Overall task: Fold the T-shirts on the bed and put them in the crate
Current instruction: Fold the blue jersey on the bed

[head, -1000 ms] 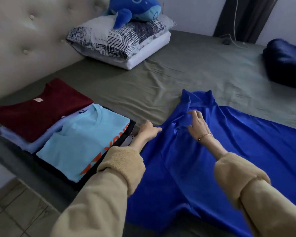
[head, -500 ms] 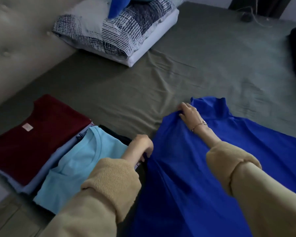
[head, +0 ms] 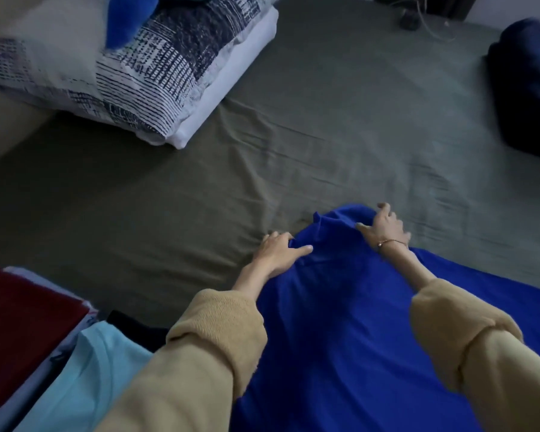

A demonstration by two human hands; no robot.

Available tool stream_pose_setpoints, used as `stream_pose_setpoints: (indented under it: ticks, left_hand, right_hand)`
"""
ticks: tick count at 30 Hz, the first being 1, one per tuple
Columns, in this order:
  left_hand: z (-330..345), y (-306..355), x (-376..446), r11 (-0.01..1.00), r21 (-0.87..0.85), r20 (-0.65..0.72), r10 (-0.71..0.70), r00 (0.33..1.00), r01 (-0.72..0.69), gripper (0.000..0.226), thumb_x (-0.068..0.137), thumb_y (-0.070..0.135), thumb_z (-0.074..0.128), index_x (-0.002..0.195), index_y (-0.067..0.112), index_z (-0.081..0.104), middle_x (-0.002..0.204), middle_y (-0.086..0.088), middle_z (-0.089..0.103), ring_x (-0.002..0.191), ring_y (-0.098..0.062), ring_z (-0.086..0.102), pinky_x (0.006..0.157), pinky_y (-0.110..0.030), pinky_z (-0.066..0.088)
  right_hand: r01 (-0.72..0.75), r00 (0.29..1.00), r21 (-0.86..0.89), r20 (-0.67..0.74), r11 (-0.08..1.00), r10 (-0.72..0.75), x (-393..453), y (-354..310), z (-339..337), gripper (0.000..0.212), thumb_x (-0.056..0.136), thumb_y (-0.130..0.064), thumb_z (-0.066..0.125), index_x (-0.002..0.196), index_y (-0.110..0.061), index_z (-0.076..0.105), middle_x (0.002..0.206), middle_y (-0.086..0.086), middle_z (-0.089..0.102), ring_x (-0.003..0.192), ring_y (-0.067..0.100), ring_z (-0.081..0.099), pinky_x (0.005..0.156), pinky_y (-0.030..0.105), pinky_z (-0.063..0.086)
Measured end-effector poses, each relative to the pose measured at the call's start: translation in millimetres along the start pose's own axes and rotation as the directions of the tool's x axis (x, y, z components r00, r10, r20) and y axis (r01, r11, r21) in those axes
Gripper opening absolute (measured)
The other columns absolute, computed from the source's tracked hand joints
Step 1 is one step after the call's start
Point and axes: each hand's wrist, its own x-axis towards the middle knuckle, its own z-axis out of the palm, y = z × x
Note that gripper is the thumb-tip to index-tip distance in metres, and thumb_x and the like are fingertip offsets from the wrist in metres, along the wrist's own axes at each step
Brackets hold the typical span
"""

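Observation:
A bright blue T-shirt [head: 340, 322] lies spread on the olive bed sheet [head: 293, 135], running from the centre to the lower right. My left hand [head: 278, 254] pinches its far left edge between thumb and fingers. My right hand [head: 384, 227] curls over the bunched far end of the same shirt, thumb stretched left. At the lower left lie folded shirts: a dark red one [head: 19, 313] on a pale stack, and a light blue one [head: 85, 375] over a black one [head: 131, 328]. No crate is in view.
Two stacked pillows [head: 144, 73] with a blue plush toy [head: 128, 17] on top sit at the back left. A dark blue cushion [head: 527, 88] lies at the far right. A small plug with a cable [head: 409, 21] rests at the far edge.
Both hands have moved to the far end of the blue shirt, the left from its near-left side, and now take hold of the fabric, which bunches there. The view has shifted forward.

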Motion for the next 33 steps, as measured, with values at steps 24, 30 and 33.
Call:
stream_pose_setpoints:
  ticks: [24, 30, 33]
  left_hand:
    - [8, 54, 114, 0.524, -0.825, 0.192, -0.092, 0.977, 0.211, 0.043, 0.088, -0.017, 0.030, 0.083, 0.017, 0.056, 0.107, -0.005, 0.060, 0.084, -0.015, 0.059, 0.064, -0.021, 0.047]
    - [8, 52, 116, 0.506, -0.835, 0.228, -0.044, 0.973, 0.219, 0.057, 0.087, -0.017, 0.025, 0.122, 0.015, 0.056, 0.129, -0.003, 0.056, 0.121, -0.014, 0.050, 0.084, -0.024, 0.046]
    - [10, 53, 119, 0.475, -0.841, 0.240, -0.099, 0.966, 0.258, 0.037, 0.093, -0.002, 0.046, 0.124, 0.016, 0.056, 0.098, -0.004, 0.064, 0.079, -0.014, 0.061, 0.068, -0.025, 0.052]
  right_hand:
    - [-0.454, 0.863, 0.787, 0.506, 0.418, -0.016, 73, 50, -8, 0.045, 0.080, -0.002, 0.068, 0.123, -0.013, 0.060, 0.111, 0.012, 0.067, 0.096, 0.024, 0.066, 0.079, 0.036, 0.058]
    - [-0.434, 0.859, 0.792, 0.508, 0.430, -0.068, 73, 49, -6, 0.039, 0.083, -0.001, 0.065, 0.118, -0.018, 0.065, 0.104, 0.011, 0.068, 0.094, 0.024, 0.066, 0.081, 0.031, 0.057]
    - [-0.423, 0.870, 0.736, 0.493, 0.529, 0.009, 75, 50, 0, 0.044, 0.056, -0.023, 0.086, 0.096, -0.032, 0.073, 0.123, 0.020, 0.060, 0.120, 0.041, 0.051, 0.102, 0.054, 0.041]
